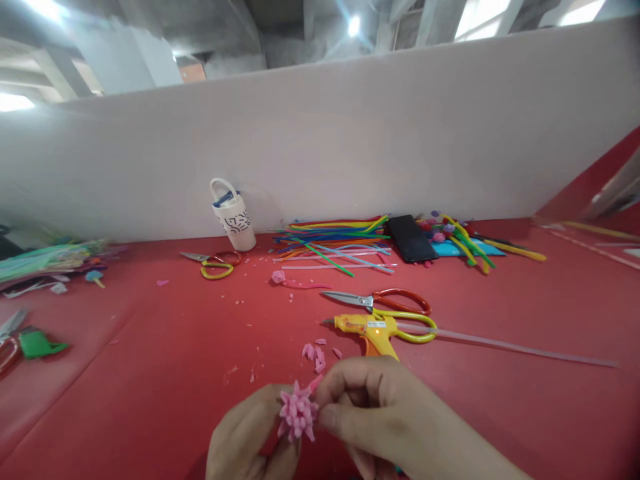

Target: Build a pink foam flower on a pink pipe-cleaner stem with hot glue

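A spiky pink flower made of short pipe-cleaner-like pieces is held low in front of me. My left hand grips it from below and the left, its fingers closed around the base. My right hand is pinched at the flower's right side, by a small pink petal piece that points up and outward. Beyond my hands lie several loose pink pieces. A yellow glue gun with a clear glue stick rests just past my right hand, against scissors with red and yellow handles.
Coloured pipe cleaners lie along the white partition, with a black phone beside them. A white cup stands behind another pair of scissors. A pink-headed stem lies mid-table. Green tape is at left.
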Motion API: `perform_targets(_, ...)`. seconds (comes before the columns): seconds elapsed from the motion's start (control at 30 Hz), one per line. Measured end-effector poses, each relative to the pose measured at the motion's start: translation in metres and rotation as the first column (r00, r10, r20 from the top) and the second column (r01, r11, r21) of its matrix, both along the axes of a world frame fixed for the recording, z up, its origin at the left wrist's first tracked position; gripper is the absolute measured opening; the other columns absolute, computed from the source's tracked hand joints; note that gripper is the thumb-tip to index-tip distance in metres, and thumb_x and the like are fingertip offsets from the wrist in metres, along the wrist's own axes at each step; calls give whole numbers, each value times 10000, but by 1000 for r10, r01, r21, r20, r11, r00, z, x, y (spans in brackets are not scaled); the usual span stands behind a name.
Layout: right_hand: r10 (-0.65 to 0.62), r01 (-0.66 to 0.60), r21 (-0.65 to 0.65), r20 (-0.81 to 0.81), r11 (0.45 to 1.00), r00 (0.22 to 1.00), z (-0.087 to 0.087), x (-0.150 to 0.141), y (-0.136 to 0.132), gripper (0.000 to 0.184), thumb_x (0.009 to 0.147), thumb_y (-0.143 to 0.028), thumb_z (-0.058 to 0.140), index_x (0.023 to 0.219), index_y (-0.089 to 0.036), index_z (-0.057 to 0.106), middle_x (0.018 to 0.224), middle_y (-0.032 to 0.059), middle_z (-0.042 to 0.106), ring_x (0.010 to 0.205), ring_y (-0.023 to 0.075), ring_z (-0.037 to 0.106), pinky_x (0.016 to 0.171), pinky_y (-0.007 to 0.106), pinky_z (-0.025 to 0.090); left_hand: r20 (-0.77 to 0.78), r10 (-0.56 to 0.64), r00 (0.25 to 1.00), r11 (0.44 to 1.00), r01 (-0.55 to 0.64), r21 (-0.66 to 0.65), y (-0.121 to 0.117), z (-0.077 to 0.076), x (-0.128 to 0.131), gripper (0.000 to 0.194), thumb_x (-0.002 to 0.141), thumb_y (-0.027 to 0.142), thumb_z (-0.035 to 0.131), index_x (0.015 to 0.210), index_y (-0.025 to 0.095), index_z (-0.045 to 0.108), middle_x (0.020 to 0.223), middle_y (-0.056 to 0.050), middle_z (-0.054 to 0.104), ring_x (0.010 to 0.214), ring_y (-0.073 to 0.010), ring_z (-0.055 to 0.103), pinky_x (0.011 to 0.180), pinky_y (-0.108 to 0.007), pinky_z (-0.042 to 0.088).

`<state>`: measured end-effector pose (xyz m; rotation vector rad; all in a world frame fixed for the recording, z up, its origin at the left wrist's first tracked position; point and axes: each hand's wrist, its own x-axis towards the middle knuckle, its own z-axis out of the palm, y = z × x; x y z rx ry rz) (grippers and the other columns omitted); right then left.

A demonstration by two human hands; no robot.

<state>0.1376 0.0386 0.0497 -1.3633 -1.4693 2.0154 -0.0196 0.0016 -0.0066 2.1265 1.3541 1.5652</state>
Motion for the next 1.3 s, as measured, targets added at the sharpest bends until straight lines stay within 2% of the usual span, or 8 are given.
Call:
perform_targets(0.9, -30, 30, 9, -11, 1000, 999, -6, 0, -2, 105, 733, -269, 543, 712, -172, 578, 377, -108, 444, 285, 16, 309, 305, 122, 235, -59, 33, 998, 999, -32, 12, 2, -1, 1, 175, 776, 125, 505, 633, 196, 575, 522, 31, 579, 431, -88, 528, 440, -166, 427)
perform_targets(1.0, -12, 13, 10, -14, 1000, 1000, -6, -1, -2, 105, 734, -270, 526, 702, -176, 561, 374, -107, 438, 277, 21, 307, 307, 126, 245, -21, 27, 999, 1000, -27, -5, 2, 0, 1, 172, 764, 134, 514, 623, 197, 588, 523, 33, 593, 436, -92, 544, 440, -168, 431)
perform_targets(1.1, 28, -29, 81, 20, 996, 999, -3, 4, 2, 146, 758, -305, 491, 690, -185, 537, 399, -89, 449, 298, 41, 340, 334, 151, 283, 113, 2, 994, 996, 8, -88, 2, 1, 3, 160, 754, 143, 539, 629, 202, 620, 536, 30, 627, 447, -95, 572, 454, -165, 454)
perform_targets(1.17, -4, -44, 289, 163, 956, 987, -2, 12, 10, 218, 801, -338, 445, 649, -194, 503, 430, -64, 464, 347, 69, 397, 383, 182, 316, 254, 1, 967, 981, 47, -186, 1, 1, 5, 153, 777, 171, 545, 670, 202, 651, 533, 22, 651, 456, -105, 600, 490, -180, 490)
perform_targets(1.2, -70, -65, 438, 286, 897, 956, -4, 17, 15, 263, 826, -352, 419, 623, -197, 483, 456, -44, 484, 389, 87, 438, 418, 200, 326, 331, 9, 944, 968, 75, -239, 0, 2, 5, 155, 793, 195, 544, 692, 197, 662, 530, 15, 659, 462, -114, 614, 509, -194, 508)
perform_targets(1.23, -169, -126, 593, 417, 796, 893, -6, 23, 20, 305, 843, -365, 411, 595, -198, 470, 481, -22, 509, 438, 108, 476, 456, 220, 324, 411, 20, 912, 951, 109, -289, 0, 2, 6, 163, 807, 224, 544, 707, 189, 667, 529, 7, 664, 465, -124, 624, 517, -210, 523)
perform_targets(1.27, -303, -217, 691, 547, 690, 780, -10, 30, 26, 313, 847, -372, 415, 597, -197, 483, 539, 12, 562, 501, 139, 522, 483, 241, 314, 489, 37, 872, 931, 148, -334, 0, 2, 7, 172, 815, 252, 545, 716, 181, 667, 543, -1, 672, 467, -130, 629, 516, -224, 534)
perform_targets(1.3, -416, -296, 706, 647, 644, 639, -15, 36, 31, 329, 855, -392, 403, 610, -199, 508, 590, 42, 604, 550, 173, 561, 496, 259, 296, 562, 57, 825, 908, 191, -372, 0, 2, 7, 179, 817, 275, 551, 720, 175, 663, 565, -9, 680, 464, -132, 630, 503, -231, 538)
